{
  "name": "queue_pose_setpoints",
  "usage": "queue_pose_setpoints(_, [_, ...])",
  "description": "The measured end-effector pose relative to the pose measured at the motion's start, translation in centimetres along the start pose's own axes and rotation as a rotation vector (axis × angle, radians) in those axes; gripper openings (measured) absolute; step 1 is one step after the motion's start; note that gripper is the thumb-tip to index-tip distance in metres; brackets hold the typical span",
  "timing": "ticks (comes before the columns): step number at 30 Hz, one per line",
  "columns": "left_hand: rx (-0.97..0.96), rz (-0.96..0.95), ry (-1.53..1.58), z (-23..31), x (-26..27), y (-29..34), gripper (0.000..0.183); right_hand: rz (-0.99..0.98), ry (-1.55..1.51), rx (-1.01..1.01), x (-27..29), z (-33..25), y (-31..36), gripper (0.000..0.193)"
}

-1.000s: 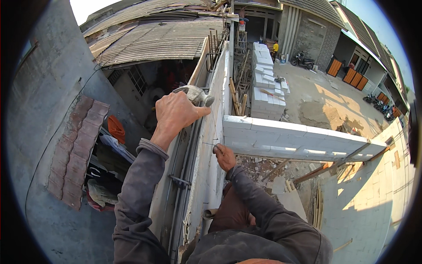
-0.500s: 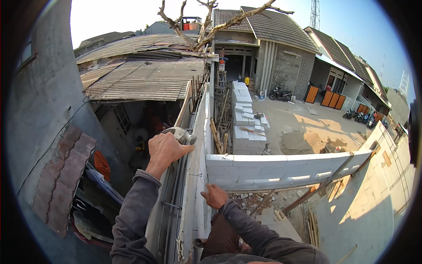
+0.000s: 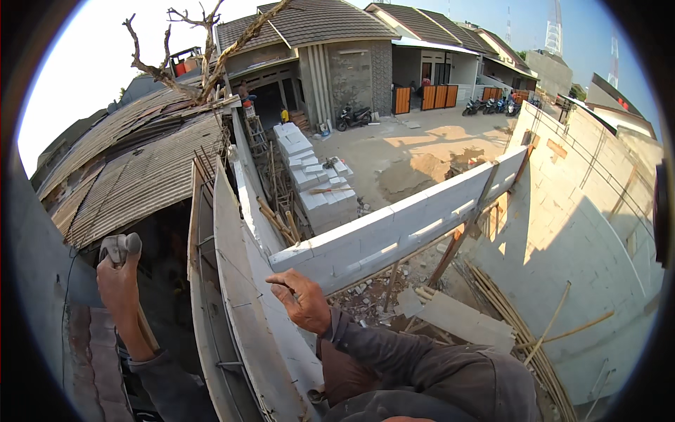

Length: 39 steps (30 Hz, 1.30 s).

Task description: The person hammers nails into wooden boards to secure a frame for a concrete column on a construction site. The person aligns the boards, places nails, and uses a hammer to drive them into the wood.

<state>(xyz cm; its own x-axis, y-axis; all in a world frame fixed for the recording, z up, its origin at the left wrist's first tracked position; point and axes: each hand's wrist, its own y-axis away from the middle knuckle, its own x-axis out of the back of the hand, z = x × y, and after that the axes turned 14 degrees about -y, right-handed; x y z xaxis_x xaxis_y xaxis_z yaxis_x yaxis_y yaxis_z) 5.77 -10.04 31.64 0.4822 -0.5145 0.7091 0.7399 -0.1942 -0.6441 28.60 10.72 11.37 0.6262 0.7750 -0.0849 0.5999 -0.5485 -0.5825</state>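
My left hand [image 3: 118, 285] is closed round a hammer, held out to the left of the formwork. The grey metal hammer head [image 3: 121, 246] sticks up above the fist, and part of the wooden handle [image 3: 148, 329] shows along my wrist. My right hand [image 3: 304, 301] is over the near white block wall, thumb and forefinger curled close together; whatever they may pinch is too small to make out. Beside it runs a long pale formwork board [image 3: 242, 299], with a thin wire across it. A second board [image 3: 205, 281] stands parallel on the left, steel bars between them.
A white block wall [image 3: 394, 228] runs off to the right, braced by a slanted timber [image 3: 450, 260]. Bamboo poles [image 3: 503, 309] lie far below on the right. Stacked white blocks [image 3: 309, 172] stand beyond, and a corrugated roof [image 3: 148, 176] lies at left. Two people are far off.
My view has swung to the right. The left hand, with the hammer, has moved left, away from the boards. My right hand has come up from beside the wall, fingers now pointing left.
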Motion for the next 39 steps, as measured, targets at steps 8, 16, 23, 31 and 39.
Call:
queue_pose_setpoints(8, [-0.223, 0.130, 0.891, 9.7, 7.9, 1.4, 0.053, -0.263, -0.283, 0.295, -2.0, -11.6, -4.9, 0.054])
queue_pose_setpoints(16, [-0.294, -0.342, 0.984, 14.4, 3.7, 6.8, 0.069, -0.445, -0.705, -0.170, -3.7, -12.5, -4.2, 0.071])
queue_pose_setpoints(23, [-0.540, -0.359, 0.316, 9.6, 0.9, 5.1, 0.053, -0.012, -0.432, -0.032, 3.3, -7.5, -3.3, 0.040])
queue_pose_setpoints(31, [-0.254, -0.121, -0.094, 3.3, -11.7, 4.1, 0.093, -0.096, -0.277, -0.539, 5.6, 3.5, 5.8, 0.026])
queue_pose_setpoints(39, [-0.271, -0.461, -0.207, 3.9, -12.4, 5.0, 0.108, -0.019, -0.288, -0.547, 3.4, 5.5, 8.7, 0.018])
